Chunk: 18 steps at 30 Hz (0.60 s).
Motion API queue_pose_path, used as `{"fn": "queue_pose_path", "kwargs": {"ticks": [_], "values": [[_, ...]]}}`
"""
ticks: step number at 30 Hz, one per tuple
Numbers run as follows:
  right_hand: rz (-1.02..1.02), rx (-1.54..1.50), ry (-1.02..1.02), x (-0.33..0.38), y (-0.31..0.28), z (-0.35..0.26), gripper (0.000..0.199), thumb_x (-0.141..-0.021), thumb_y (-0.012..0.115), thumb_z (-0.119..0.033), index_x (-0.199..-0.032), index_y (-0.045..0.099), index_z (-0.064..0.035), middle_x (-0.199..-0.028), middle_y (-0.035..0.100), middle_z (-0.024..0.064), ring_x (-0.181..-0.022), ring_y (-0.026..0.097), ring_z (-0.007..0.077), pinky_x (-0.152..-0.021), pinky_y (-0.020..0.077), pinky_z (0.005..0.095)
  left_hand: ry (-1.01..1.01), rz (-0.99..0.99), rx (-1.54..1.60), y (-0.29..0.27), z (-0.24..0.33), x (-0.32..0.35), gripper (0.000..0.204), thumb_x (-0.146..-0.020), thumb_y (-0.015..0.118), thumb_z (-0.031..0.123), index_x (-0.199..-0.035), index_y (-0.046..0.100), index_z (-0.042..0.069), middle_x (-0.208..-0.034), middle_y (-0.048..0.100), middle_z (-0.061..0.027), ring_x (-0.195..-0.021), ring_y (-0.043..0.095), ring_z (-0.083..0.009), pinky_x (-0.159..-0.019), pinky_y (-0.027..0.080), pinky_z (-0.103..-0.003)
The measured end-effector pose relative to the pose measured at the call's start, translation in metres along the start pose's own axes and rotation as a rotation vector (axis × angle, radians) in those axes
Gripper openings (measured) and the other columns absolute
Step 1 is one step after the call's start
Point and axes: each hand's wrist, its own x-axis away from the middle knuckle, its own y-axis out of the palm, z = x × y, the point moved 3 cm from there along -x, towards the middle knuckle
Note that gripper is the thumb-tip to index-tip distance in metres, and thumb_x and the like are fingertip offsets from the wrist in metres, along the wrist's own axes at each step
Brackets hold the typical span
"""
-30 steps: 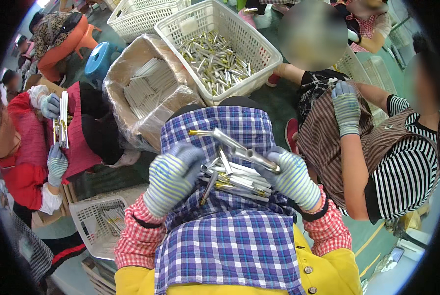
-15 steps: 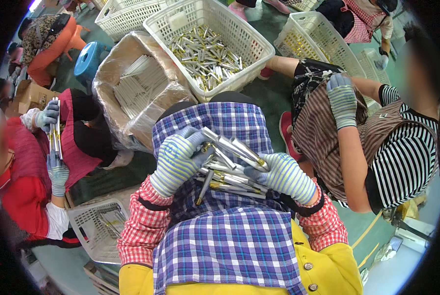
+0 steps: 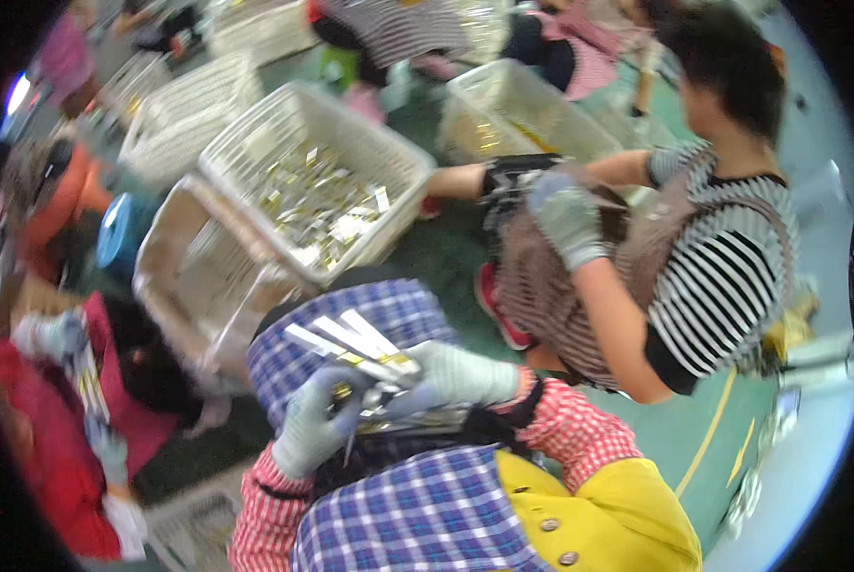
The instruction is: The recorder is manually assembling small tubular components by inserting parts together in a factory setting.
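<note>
Both gloved hands meet over the lap, on a blue checked apron. The left hand (image 3: 310, 431) is curled shut around the near end of a bundle of metal strips (image 3: 360, 355), its fingers (image 3: 336, 389) wrapped over them. The right hand (image 3: 453, 377) lies flat along the far side of the same bundle, fingers closed against it and pressing it in. The strips fan up and away from the left fingers toward a white basket (image 3: 255, 153) of loose metal pieces, which stands well beyond both hands, next to a lined box (image 3: 174, 286).

To my eye this is the gathering step: loose strips being squared into one tidy bunch. Several ends splay apart above the fingers, so the next move calls for the right hand to push those strays flush while the left keeps its grip firm. The picture is blurred, so the count of strips is unclear.

A person in a striped shirt (image 3: 722, 276) works just to the right.
</note>
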Motion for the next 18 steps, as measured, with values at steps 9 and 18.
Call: {"fn": "queue_pose_path", "kwargs": {"ticks": [9,18], "values": [[0.064,-0.092,-0.151,-0.002,0.010,-0.001,0.035,-0.092,0.069,-0.017,-0.122,0.063,0.0000,-0.101,0.070,0.0021,-0.093,0.057,0.0064,-0.084,0.0488,0.0257,-0.265,-0.022,0.292,0.007,-0.001,0.003,0.031,-0.077,0.072,-0.006,-0.099,0.053,0.005,-0.095,0.065,-0.0077,-0.085,0.063,-0.0139,-0.075,0.053,-0.030],[0.275,0.019,-0.475,0.008,0.009,-0.022,0.036,-0.089,0.070,-0.017,-0.122,0.062,-0.0040,-0.093,0.071,0.0104,-0.083,0.069,0.0227,-0.075,0.0537,0.0333,-0.197,0.237,0.384,-0.011,0.054,0.004,0.026,-0.086,0.071,0.010,-0.105,0.055,0.001,-0.093,0.066,-0.0098,-0.078,0.063,-0.0159,-0.070,0.053,-0.028]]}}
